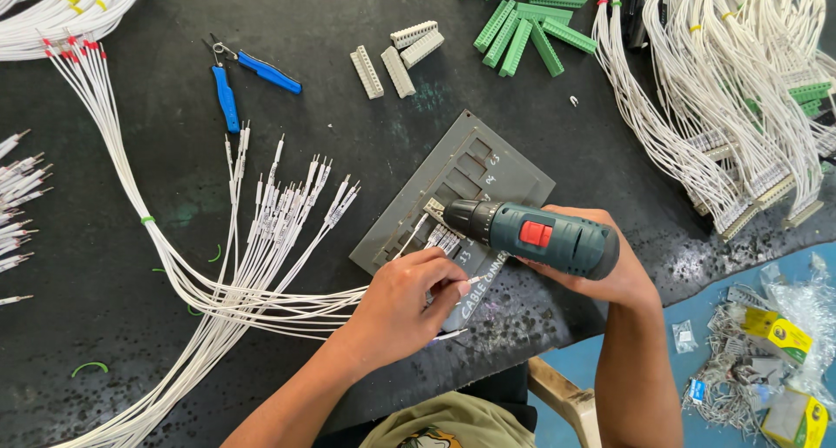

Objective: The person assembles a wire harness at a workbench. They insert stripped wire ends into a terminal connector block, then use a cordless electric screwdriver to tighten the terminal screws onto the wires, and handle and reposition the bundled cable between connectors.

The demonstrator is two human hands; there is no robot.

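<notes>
On the dark tabletop (131, 239) we grip a teal cordless screwdriver (544, 237) in our right hand (610, 269), fingers wrapped around its body, tip at a grey slotted jig (488, 174). Our left hand (409, 304) pinches one white wire (416, 232). Four grey terminal blocks (396, 58) lie beyond.

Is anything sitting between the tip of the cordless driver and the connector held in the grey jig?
Nothing visible. The cordless driver in the right hand meets the connector on the grey jig directly; the left hand holds a white wire below, off that line.
</notes>
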